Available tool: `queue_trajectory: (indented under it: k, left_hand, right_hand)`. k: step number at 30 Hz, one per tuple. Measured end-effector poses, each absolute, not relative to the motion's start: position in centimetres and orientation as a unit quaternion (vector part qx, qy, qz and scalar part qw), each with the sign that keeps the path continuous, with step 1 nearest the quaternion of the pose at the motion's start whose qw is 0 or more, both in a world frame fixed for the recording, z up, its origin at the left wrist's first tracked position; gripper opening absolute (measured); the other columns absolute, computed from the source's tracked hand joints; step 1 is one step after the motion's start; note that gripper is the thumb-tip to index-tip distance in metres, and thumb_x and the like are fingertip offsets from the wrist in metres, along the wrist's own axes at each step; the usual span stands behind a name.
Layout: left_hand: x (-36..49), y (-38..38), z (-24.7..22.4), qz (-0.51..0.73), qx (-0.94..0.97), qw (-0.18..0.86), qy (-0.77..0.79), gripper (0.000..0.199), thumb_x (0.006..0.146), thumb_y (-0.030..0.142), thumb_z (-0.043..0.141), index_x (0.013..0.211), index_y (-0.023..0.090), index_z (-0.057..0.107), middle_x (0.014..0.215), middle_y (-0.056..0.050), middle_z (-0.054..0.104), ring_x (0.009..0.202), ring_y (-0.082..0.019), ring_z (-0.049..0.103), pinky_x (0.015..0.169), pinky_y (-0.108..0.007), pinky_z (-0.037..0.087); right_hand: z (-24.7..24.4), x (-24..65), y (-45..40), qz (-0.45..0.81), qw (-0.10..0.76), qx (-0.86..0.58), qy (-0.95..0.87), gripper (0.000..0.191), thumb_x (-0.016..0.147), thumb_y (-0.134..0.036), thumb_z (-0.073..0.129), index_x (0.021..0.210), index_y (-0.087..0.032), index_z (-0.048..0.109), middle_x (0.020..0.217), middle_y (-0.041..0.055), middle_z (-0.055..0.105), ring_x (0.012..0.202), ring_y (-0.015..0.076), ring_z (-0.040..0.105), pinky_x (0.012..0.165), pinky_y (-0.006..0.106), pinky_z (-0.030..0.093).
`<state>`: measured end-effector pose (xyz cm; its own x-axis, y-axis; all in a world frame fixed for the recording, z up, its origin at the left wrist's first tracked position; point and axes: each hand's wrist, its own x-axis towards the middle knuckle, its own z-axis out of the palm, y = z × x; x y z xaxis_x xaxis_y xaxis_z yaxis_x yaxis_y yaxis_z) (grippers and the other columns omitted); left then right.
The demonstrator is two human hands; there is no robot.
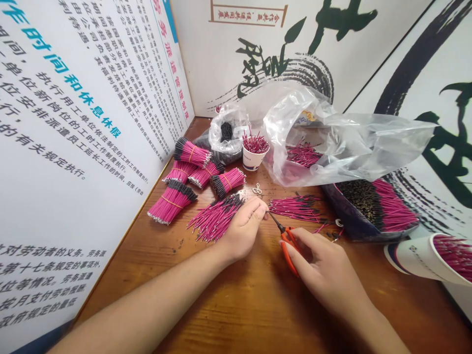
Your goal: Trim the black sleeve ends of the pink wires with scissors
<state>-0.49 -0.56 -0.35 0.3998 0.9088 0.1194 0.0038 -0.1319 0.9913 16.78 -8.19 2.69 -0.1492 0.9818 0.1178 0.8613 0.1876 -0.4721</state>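
Note:
My right hand (326, 268) grips a pair of small orange-handled scissors (290, 250), its thumb and fingers at the handles. The dark blades point up and left, with their tips at the fingertips of my left hand (248, 227). That hand is closed in a pinch; a tiny dark end shows at the fingertips, but what it belongs to is hidden. A loose pile of pink wires with black ends (216, 219) lies just left of my left hand. Another spread of pink wires (295, 207) lies beyond the scissors' blades.
Banded wire bundles (173, 201) are stacked at the left. Behind stand a paper cup of wires (254, 156) and a plastic bag with black pieces (229, 130). A large clear bag (354, 147), a dark tray of wires (368, 231) and a tipped cup (413, 254) are at right. Printed panels enclose the wooden table (236, 314).

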Motion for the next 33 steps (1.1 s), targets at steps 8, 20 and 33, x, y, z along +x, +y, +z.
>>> queue_trajectory:
  k: [8,20,33]
  left_hand:
    - [-0.5,-0.5,-0.42,0.413,0.622,0.562,0.356,0.032,0.1,0.038,0.036,0.075,0.02,0.044,0.075,0.0,0.041,0.079,-0.017,0.044,0.078,-0.03,0.039]
    - [-0.43,-0.49,-0.34,0.417,0.618,0.567,0.35,0.03,0.1,0.034,0.037,0.075,0.019,0.044,0.075,0.0,0.041,0.077,-0.016,0.042,0.077,-0.029,0.037]
    - [-0.37,-0.71,0.08,0.42,0.603,0.582,0.347,0.026,0.099,0.029,0.037,0.076,0.019,0.044,0.073,0.002,0.038,0.073,-0.014,0.038,0.073,-0.028,0.033]
  right_hand:
    - [2.27,16.93,-8.16,0.133,0.201,-0.615,-0.751,0.027,0.097,-0.039,0.049,0.083,-0.021,0.064,0.069,0.0019,0.068,0.063,0.0179,0.059,0.059,0.027,0.04]
    - [2.37,16.71,-8.01,0.141,0.201,-0.622,-0.744,0.023,0.095,-0.038,0.052,0.084,-0.021,0.064,0.067,0.0002,0.066,0.061,0.017,0.057,0.058,0.027,0.039]
    - [2.33,16.91,-8.14,0.137,0.216,-0.618,-0.743,0.023,0.094,-0.038,0.054,0.086,-0.021,0.066,0.066,-0.0006,0.064,0.06,0.0163,0.057,0.057,0.026,0.039]
